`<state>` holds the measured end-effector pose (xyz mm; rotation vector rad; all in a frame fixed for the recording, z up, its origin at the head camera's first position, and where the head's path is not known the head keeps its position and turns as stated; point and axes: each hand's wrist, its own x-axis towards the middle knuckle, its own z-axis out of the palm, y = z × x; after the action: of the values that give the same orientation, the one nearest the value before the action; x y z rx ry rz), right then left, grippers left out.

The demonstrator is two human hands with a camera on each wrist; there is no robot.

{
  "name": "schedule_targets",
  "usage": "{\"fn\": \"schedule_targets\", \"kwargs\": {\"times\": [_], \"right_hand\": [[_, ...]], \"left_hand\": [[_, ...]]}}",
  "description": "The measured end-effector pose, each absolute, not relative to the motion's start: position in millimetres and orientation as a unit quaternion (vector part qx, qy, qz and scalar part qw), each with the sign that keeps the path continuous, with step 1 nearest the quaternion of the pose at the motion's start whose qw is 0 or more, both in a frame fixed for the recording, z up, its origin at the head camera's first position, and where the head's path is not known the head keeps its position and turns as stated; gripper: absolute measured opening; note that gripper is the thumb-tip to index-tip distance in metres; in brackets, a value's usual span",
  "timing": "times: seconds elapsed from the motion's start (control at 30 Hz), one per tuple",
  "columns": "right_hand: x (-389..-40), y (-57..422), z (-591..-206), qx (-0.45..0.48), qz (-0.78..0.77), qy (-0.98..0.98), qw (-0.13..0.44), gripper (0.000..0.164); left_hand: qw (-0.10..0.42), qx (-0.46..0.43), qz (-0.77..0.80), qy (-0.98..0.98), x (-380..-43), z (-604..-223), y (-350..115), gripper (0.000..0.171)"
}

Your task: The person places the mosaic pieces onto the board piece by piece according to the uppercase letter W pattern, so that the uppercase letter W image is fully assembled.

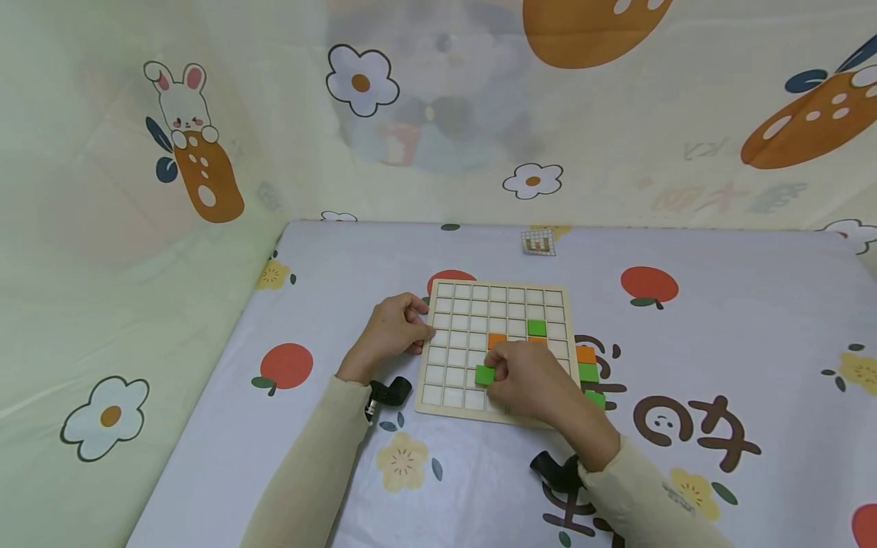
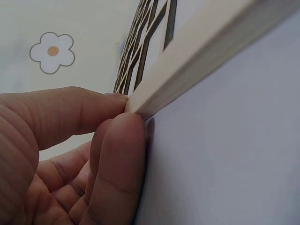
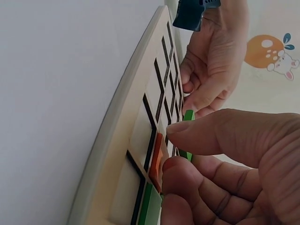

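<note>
- left hand (image 1: pixel 392 332) had fingers clamped on the board (image 1: pixel 454 356) by its left edge;
- right hand (image 1: pixel 533 382) had fingers clamped on a green tile (image 1: pixel 484 376) over the board;
- the board lay on the surface (image 1: pixel 219 457); loose tiles (image 1: pixel 588 373) sat alongside.

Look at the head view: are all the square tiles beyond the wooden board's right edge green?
No, an orange tile lies there beside a green tile.

The pale, cloth-covered table (image 1: pixel 774 320) bears printed red fruit (image 1: pixel 286 365), yellow flowers (image 1: pixel 403 462) and brown lettering (image 1: pixel 639 421), while cream sheeting (image 1: pixel 274 68) with outlined white flowers (image 1: pixel 362 81) and a white rabbit (image 1: pixel 183 106) above a spotted brown shape (image 1: pixel 218 179) hangs behind and along the left.
</note>
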<state>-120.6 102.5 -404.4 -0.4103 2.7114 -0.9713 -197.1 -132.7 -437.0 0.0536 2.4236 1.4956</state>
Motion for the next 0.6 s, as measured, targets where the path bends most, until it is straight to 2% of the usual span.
{"fn": "schedule_targets", "kwargs": {"times": [0.23, 0.6], "right_hand": [[-122.8, 95.1, -404.5, -0.127, -0.322, 0.928, 0.136, 0.022], [-125.2, 90.1, -408.2, -0.139, -0.315, 0.93, 0.131, 0.022]], "left_hand": [[0.146, 0.018, 0.52, 0.841, -196.6, -436.6, -132.9, 0.033], [0.145, 0.019, 0.52, 0.842, -196.8, -437.0, -133.6, 0.033]]}}
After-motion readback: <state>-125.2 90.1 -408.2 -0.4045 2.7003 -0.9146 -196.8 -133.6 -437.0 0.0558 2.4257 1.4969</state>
